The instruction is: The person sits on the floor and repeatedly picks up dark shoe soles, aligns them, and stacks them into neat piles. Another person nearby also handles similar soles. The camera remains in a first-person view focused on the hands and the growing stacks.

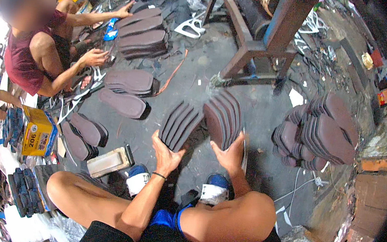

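Note:
In front of my knees, my left hand (pixel 166 155) is closed round the near end of several dark shoe soles (pixel 180 125), fanned apart with their edges showing. Beside it, my right hand (pixel 229 153) grips a second bunch of brown shoe soles (pixel 222 117), also spread like a fan and tilted upright. The two bunches are close together at their far ends but apart. My fingers are partly hidden behind the soles. To the right stands a large heap of stacked brown soles (pixel 330 128).
A co-worker in a maroon shirt (pixel 24 61) squats at left, one hand on sole stacks (pixel 141 35). More soles (pixel 128 81) lie nearer. A metal machine frame (pixel 254 56) stands ahead. A yellow box (pixel 40 132) and a pale block (pixel 109 161) sit left; white cord (pixel 296 187) lies right.

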`<state>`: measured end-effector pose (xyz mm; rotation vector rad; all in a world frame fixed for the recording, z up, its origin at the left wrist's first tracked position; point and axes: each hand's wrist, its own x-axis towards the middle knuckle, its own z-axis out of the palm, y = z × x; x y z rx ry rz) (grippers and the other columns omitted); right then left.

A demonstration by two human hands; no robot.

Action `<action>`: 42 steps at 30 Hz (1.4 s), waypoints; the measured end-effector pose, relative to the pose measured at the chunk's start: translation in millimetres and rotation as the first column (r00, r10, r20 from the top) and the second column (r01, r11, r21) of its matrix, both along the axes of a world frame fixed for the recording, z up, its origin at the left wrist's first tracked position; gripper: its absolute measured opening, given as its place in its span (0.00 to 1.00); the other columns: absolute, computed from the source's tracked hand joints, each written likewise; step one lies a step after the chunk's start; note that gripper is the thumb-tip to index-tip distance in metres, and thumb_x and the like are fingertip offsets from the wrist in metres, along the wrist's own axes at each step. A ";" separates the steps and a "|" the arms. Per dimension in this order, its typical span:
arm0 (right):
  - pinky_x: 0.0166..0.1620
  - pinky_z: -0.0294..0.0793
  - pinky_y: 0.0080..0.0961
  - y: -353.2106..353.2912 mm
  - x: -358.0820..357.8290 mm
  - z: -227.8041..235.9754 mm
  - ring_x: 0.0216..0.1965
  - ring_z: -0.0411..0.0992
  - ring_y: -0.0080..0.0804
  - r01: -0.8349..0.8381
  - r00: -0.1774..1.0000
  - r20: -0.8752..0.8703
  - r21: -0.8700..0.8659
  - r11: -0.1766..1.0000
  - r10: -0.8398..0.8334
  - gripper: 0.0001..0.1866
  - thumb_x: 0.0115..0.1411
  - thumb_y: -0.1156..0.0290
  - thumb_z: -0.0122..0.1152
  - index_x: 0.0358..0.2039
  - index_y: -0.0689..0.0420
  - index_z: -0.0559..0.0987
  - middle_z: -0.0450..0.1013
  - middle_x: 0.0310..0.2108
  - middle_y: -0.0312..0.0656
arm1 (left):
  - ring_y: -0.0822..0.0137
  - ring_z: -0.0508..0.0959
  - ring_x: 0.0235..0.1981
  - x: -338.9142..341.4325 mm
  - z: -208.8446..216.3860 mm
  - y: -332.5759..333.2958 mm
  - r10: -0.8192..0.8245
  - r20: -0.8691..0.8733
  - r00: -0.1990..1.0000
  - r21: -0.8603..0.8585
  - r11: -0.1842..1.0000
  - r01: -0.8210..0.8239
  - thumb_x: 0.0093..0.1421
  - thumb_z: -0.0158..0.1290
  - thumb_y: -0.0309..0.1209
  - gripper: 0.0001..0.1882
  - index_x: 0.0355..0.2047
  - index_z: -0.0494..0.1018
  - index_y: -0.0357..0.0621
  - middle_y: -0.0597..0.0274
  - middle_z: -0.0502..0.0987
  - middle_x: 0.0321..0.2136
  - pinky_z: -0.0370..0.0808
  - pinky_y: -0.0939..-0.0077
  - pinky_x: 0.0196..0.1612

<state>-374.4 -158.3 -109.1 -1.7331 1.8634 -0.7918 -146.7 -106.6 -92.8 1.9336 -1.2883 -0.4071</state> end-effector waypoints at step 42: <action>0.53 0.68 0.47 184.9 -145.7 -67.2 0.46 0.70 0.50 0.494 0.869 -0.071 0.133 0.859 -0.489 0.26 0.62 0.58 0.66 0.50 0.66 0.73 0.71 0.45 0.56 | 0.54 0.74 0.57 -35.9 -11.4 -46.1 0.083 -0.594 0.800 0.383 0.904 0.190 0.55 0.62 0.62 0.53 0.63 0.62 0.26 0.40 0.73 0.56 0.70 0.63 0.61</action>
